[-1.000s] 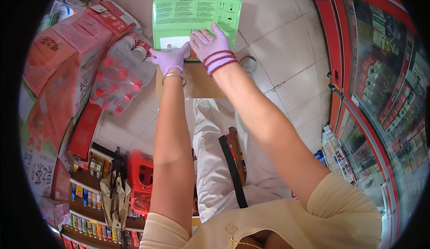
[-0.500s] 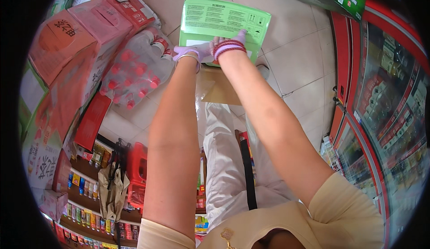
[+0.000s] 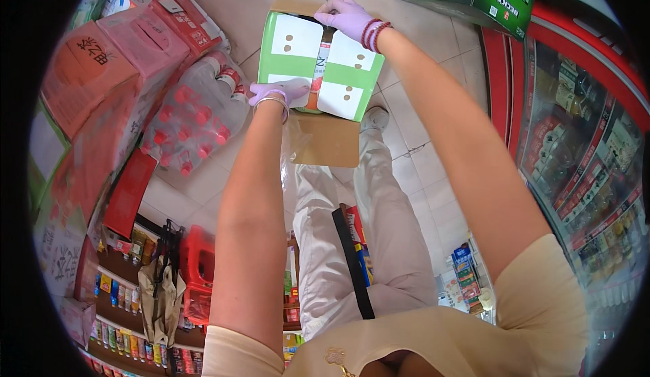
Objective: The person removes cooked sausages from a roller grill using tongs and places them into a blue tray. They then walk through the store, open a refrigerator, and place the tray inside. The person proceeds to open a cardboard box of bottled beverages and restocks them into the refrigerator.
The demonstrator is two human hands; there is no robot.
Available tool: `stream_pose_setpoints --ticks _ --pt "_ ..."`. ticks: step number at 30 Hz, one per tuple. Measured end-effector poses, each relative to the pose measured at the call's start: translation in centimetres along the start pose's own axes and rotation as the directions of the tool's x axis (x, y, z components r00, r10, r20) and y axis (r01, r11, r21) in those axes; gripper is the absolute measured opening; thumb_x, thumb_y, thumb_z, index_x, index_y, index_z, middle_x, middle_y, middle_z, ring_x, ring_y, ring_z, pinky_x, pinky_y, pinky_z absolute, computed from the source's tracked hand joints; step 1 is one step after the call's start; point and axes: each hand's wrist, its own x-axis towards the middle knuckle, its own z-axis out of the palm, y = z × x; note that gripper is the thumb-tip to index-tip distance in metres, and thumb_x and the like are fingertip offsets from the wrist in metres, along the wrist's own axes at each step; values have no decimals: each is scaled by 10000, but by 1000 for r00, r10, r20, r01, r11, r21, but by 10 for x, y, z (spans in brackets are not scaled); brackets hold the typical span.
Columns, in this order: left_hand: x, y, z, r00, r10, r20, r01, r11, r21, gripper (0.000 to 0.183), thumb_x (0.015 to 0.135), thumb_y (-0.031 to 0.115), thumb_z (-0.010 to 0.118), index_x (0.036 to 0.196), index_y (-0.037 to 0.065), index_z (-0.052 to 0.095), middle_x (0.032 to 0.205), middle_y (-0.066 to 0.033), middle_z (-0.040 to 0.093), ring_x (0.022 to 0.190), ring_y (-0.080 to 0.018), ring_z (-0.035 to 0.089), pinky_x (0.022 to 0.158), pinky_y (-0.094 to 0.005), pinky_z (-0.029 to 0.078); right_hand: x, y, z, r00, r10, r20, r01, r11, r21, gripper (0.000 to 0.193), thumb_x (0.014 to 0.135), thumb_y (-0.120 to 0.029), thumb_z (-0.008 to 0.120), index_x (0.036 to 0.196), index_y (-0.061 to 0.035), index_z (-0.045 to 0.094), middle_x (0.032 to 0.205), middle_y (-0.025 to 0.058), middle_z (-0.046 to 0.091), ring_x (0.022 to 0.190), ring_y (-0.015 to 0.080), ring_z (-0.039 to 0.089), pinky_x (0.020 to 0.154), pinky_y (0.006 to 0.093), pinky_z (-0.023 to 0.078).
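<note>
A green-and-white carton (image 3: 351,96) stands before me on the floor. Its two inner side flaps lie nearly level with a gap between them, and a bottle (image 3: 323,65) with a white-and-red label shows in that gap. My left hand (image 3: 281,91), in a thin purple glove, rests with fingers stretched over the near end of the left flap. At the far edge, my right hand (image 3: 345,18), gloved alike, has its fingers bent around the carton's edge by the far brown flap (image 3: 298,4). The near brown flap (image 3: 326,141) hangs out toward my legs.
Shrink-wrapped bottles with pink caps (image 3: 193,130) stand left of the carton, beside stacked pink cartons (image 3: 91,69). A green box (image 3: 467,1) is at the far right, next to a red-framed glass-door cooler (image 3: 575,140). Shelves of small goods (image 3: 128,302) and a red plastic container (image 3: 198,272) are lower left.
The printed green top flap has swung back to the far side, baring the inner flaps and the bottle. My right hand has moved farther away; my left stays near the carton's left side.
</note>
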Motion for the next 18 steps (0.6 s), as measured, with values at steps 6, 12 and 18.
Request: stream_pose_setpoints --ticks 6,12,18 --pt "39 -8 11 998 62 32 -68 968 242 1265 573 677 773 1445 39 116 1452 -191 319 1339 -283 366 1081 -386 324 -15 5 29 901 -367 -230 251 875 -414 285 847 -279 618 1115 -184 631 1251 63 557 1213 288 481 1021 426 390" --pt "21 -17 0 994 111 -1 -109 981 157 1370 590 660 782 1487 44 -51 1505 -215 219 1356 -318 343 1083 -411 326 -73 17 44 695 -703 -148 342 505 -792 263 864 -209 572 1104 -116 625 1201 47 583 1205 248 472 1016 446 347" --pt "-59 -50 33 183 923 -338 -870 312 381 745 822 130 643 1456 106 253 1511 -101 273 1118 -298 570 867 -395 520 -90 -23 -2 949 -314 1 197 592 -782 350 923 -357 500 770 -123 711 761 46 670 861 235 596 835 384 406"
